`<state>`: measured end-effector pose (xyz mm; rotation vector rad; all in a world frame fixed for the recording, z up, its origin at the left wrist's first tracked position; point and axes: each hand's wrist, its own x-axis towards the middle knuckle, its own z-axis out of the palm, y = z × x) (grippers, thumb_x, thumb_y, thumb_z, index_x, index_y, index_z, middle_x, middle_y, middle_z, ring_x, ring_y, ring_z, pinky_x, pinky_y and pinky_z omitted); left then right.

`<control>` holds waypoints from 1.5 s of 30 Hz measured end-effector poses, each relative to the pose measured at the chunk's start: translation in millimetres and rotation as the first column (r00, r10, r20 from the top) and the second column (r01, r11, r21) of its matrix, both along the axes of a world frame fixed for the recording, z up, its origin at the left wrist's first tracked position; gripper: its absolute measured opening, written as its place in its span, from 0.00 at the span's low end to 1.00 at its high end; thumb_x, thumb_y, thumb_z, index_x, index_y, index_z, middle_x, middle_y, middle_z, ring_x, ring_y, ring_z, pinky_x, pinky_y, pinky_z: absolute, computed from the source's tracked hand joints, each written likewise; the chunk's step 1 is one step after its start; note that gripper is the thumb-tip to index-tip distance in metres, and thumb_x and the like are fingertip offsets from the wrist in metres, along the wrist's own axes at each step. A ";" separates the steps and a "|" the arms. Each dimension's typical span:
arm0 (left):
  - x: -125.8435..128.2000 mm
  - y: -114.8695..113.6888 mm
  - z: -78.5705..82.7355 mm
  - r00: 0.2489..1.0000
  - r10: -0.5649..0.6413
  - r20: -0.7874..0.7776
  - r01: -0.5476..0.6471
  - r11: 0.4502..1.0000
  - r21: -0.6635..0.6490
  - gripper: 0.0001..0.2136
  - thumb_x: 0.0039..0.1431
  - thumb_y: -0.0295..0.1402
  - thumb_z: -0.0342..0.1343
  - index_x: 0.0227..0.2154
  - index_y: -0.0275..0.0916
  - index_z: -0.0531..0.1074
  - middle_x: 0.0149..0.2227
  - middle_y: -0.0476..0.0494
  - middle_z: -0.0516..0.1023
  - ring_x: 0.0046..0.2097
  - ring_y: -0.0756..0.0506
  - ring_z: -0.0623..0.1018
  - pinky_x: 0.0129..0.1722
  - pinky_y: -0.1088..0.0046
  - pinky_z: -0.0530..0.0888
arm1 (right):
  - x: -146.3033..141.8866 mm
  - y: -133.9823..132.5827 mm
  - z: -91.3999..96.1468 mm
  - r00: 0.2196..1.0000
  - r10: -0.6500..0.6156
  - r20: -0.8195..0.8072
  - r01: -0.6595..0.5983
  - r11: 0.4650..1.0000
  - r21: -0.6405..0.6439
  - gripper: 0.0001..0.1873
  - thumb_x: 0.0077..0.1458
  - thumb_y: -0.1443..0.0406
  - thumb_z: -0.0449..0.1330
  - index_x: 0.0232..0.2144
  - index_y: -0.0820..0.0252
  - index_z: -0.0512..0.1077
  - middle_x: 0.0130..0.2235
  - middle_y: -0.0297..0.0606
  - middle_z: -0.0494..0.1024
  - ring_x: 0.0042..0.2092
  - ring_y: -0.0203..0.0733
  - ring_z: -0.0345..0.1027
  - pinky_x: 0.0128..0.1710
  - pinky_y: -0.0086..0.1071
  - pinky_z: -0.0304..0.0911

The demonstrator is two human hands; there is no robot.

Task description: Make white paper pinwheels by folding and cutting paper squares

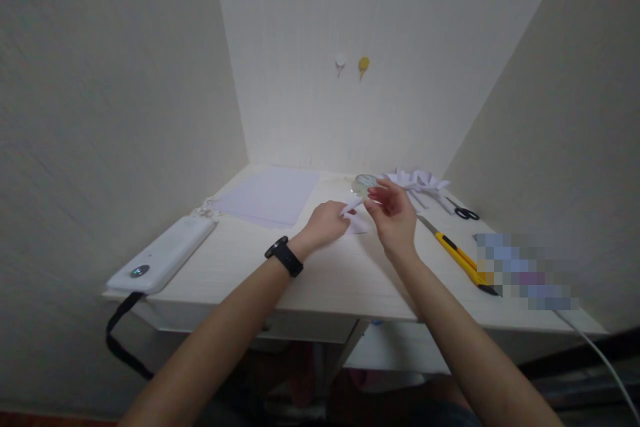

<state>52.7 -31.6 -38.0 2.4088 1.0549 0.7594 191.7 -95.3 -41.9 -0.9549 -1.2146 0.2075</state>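
Note:
A small folded or rolled piece of white paper [352,205] is pinched in my left hand [326,221], which wears a black watch [285,255] at the wrist. My right hand [395,215] meets the far end of that paper with its thumb; its other fingers are curled, and what lies behind them is hidden. Just past the right fingertips lies a roll of clear tape [365,181], partly covered by the hand. Under my left fingers, a loose paper piece [357,225] rests on the table.
White paper sheets [273,195] lie at the back left. Folded paper pieces [419,181] are heaped at the back right, near black scissors [466,213]. A yellow utility knife [457,257] lies right, blade bare. A white device [163,255] with a strap sits left. Walls enclose the table [240,267].

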 end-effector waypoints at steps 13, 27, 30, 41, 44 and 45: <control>-2.3 -7.8 -4.7 0.991 0.011 -0.130 0.008 0.989 0.148 0.16 0.59 0.40 0.56 0.46 0.37 0.76 0.37 0.38 0.81 0.39 0.40 0.78 0.38 0.68 0.68 | 9.1 12.0 -5.1 0.998 0.040 -0.056 -0.053 0.962 -0.267 0.28 0.40 0.63 0.68 0.46 0.57 0.68 0.27 0.31 0.79 0.25 0.39 0.73 0.28 0.32 0.68; -8.1 9.7 -1.2 0.957 -0.146 0.250 0.181 0.976 -0.122 0.17 0.62 0.40 0.53 0.30 0.34 0.82 0.18 0.49 0.71 0.21 0.53 0.62 0.23 0.75 0.56 | 34.9 -0.6 -7.5 0.955 0.055 -0.291 -0.108 0.980 -0.169 0.30 0.34 0.64 0.73 0.42 0.58 0.69 0.25 0.29 0.80 0.27 0.37 0.73 0.34 0.37 0.74; -7.2 7.8 -0.3 0.957 -0.149 0.248 0.180 0.978 -0.103 0.16 0.62 0.39 0.53 0.31 0.33 0.82 0.24 0.44 0.78 0.24 0.52 0.68 0.25 0.76 0.60 | 34.4 0.5 -9.8 0.949 0.067 -0.309 -0.120 0.980 -0.157 0.30 0.34 0.64 0.72 0.42 0.59 0.68 0.26 0.29 0.80 0.28 0.38 0.74 0.35 0.37 0.74; -3.7 10.2 -0.6 0.919 -0.133 0.372 0.189 0.975 -0.117 0.07 0.56 0.33 0.61 0.33 0.37 0.82 0.35 0.43 0.83 0.37 0.46 0.80 0.40 0.72 0.72 | 32.5 2.1 -14.6 0.947 0.047 -0.317 -0.093 0.987 -0.131 0.28 0.34 0.63 0.73 0.40 0.59 0.69 0.26 0.30 0.80 0.29 0.39 0.74 0.36 0.38 0.73; -4.0 9.4 0.1 0.910 -0.057 0.411 0.167 0.957 -0.237 0.09 0.54 0.35 0.62 0.34 0.35 0.82 0.30 0.42 0.82 0.28 0.49 0.76 0.30 0.74 0.70 | 33.0 2.5 -16.0 0.954 0.059 -0.293 -0.092 0.990 -0.103 0.26 0.36 0.64 0.73 0.39 0.58 0.69 0.27 0.30 0.80 0.29 0.38 0.74 0.35 0.37 0.72; -4.5 9.2 0.1 0.904 -0.029 0.426 0.160 0.947 -0.277 0.10 0.53 0.35 0.63 0.34 0.35 0.82 0.28 0.43 0.81 0.26 0.50 0.74 0.27 0.75 0.68 | 33.1 2.6 -16.3 0.957 0.056 -0.283 -0.087 0.992 -0.095 0.25 0.36 0.64 0.73 0.39 0.58 0.69 0.27 0.31 0.80 0.28 0.38 0.74 0.35 0.36 0.71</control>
